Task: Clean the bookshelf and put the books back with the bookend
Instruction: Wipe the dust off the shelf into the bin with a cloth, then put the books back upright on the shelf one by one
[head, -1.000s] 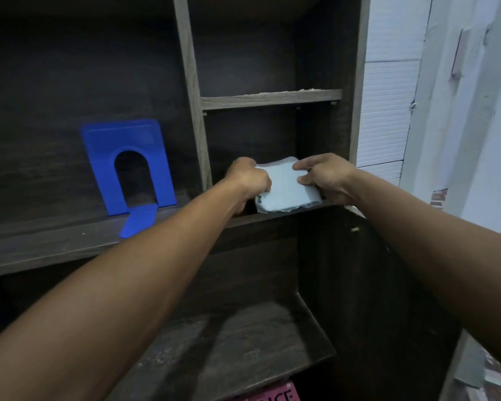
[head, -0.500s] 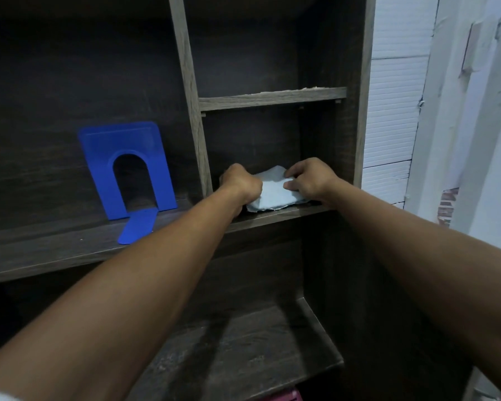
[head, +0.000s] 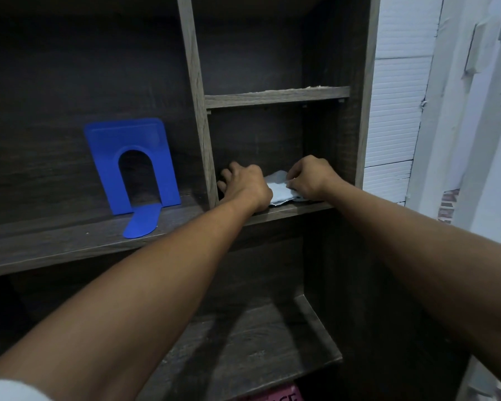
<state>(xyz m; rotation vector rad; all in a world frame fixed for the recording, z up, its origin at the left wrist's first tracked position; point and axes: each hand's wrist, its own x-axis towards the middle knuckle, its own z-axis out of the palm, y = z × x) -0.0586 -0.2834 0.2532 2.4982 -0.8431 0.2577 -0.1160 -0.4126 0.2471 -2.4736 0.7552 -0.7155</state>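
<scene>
Both hands have gone deeper into the small right-hand compartment of the bookshelf point(head: 70, 244), and the cloth point(head: 279, 193), held up between them 1 second ago, now lies low on that compartment's board. Meanwhile the left hand point(head: 245, 188) has let go of the cloth's edge. Its grip is spread, fingers reaching toward the back left corner, and whether its heel rests on the cloth I cannot tell. At the cloth's right part the right hand point(head: 310, 178) pinches it, fingers curled over the fabric.

I judge the cloth light, soft and limp. It will likely bunch rather than slide as a sheet, so a flat palm on its middle should wipe better than an edge pinch. On the wider shelf left of the divider the blue bookend point(head: 132, 163) stands upright, well apart from both hands. It looks thin and stiff, best taken by its upright plate.

No books show. At the bottom edge a pink thing point(head: 275, 396) with lettering is cut off. The compartment's back is too dark to read.
</scene>
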